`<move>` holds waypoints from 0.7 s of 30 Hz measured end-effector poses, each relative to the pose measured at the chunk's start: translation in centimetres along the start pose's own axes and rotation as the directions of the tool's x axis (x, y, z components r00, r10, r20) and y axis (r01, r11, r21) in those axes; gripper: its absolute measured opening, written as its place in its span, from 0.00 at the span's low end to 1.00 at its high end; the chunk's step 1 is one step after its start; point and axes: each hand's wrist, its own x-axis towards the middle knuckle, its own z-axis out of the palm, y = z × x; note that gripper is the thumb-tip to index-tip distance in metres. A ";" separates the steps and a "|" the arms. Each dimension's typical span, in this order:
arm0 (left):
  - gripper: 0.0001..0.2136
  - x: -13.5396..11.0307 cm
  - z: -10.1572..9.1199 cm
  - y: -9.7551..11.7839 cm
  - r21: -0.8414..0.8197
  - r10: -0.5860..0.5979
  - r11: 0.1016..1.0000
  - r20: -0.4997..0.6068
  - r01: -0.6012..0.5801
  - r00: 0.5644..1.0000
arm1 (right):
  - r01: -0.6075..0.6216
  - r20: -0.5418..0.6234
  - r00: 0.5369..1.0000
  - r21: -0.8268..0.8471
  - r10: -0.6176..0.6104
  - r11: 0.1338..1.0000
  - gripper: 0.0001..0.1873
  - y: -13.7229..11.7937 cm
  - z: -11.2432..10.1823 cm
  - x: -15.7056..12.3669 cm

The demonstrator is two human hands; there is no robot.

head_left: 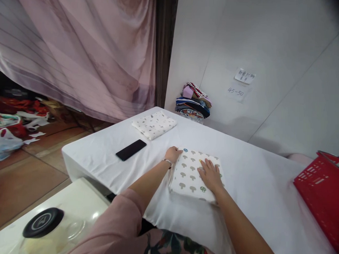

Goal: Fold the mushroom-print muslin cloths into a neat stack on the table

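A folded white cloth with a mushroom print (188,174) lies on the white table (251,181) in front of me. My left hand (172,154) grips its far left corner, fingers curled over the edge. My right hand (211,174) rests flat on top of the cloth, fingers stretched out and pressing down. A second folded white cloth with a small print (154,124) lies farther back on the left.
A black phone (131,149) lies on the table left of my hands. A stack of folded colourful clothes (193,102) sits against the wall. A red plastic basket (323,188) stands at the right edge. A white stool with a black disc (43,222) is near left.
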 end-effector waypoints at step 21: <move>0.15 -0.7 0.2 0.7 0.036 0.026 0.999 -0.075 -0.023 0.997 | 0.003 0.009 1.000 0.010 -0.003 1.000 0.28 -0.2 -0.2 0.0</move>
